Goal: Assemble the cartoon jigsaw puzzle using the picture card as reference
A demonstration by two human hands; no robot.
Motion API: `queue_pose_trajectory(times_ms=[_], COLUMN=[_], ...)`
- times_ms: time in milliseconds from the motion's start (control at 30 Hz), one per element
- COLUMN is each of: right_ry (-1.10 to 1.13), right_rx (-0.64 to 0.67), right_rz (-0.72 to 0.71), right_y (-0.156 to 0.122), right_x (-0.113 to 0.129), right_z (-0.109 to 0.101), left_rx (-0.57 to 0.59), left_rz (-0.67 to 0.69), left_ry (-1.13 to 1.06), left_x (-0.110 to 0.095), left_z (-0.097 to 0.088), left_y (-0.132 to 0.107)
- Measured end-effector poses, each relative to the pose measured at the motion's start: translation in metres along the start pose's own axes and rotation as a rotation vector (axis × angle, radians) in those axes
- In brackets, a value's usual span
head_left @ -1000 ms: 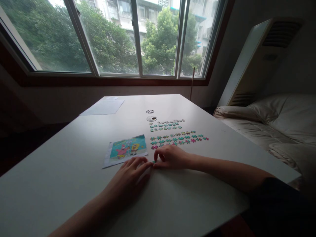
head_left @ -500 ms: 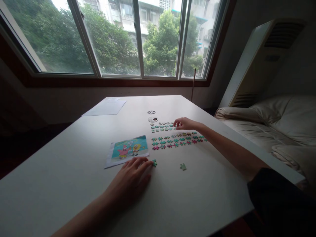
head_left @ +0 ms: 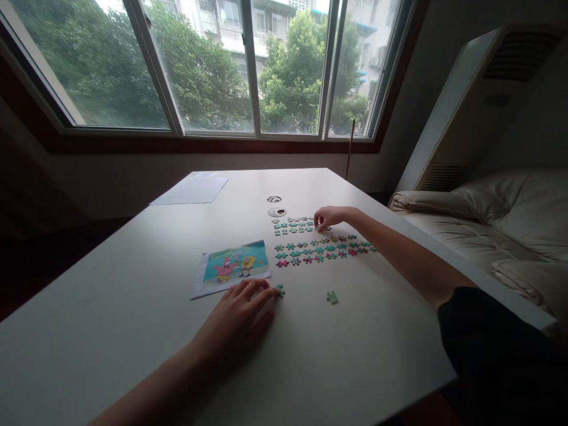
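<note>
Moved from beside the left hand one second earlier, the right hand now reaches over the far rows of puzzle pieces. Nearest, the left hand lies loosely spread on the table, one fingertip touching a green puzzle piece; the left forearm is cut off by the lower edge. Farther right lies a loose puzzle piece. Beyond are the cartoon picture and, beside it, the near rows of puzzle pieces. Farther still, the right hand's fingers bend downward, only slightly apart, hiding some pieces; whether they grasp one cannot be told.
</note>
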State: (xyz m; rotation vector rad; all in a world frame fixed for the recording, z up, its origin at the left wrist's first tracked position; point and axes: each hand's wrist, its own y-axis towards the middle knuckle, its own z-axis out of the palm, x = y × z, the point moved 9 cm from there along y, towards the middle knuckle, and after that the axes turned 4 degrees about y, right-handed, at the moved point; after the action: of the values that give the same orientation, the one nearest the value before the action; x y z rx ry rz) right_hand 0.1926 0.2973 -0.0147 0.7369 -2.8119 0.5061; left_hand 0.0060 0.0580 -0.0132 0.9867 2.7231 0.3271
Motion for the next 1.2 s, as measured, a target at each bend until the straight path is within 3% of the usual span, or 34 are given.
queue_pose_trajectory(times_ms=[300, 500, 700, 967, 1200], right_ry=[0.073, 0.305, 0.566, 0.617, 0.646], right_rx=[-0.096, -0.278, -0.265, -0.423, -0.411], right_rz=[-0.066, -0.398, -0.403, -0.273, -0.255], right_y=[-0.019, -0.085, -0.127, -0.130, -0.125], right_x=[0.017, 0.088, 0.132, 0.128, 0.134], right_z=[-0.003, -0.004, 0.026, 0.047, 0.067], left_rx=[-0.002, -0.011, -0.023, -0.008, -0.016], left_rz=[0.000, 0.018, 0.033, 0.022, 0.037], left_ry=[-0.005, -0.009, 0.010, 0.014, 0.012], left_x=[-0.001, -0.004, -0.006, -0.007, -0.008], left_z=[-0.001, -0.003, -0.005, -0.005, -0.005], left_y=[-0.002, -0.001, -0.001, 0.000, 0.000])
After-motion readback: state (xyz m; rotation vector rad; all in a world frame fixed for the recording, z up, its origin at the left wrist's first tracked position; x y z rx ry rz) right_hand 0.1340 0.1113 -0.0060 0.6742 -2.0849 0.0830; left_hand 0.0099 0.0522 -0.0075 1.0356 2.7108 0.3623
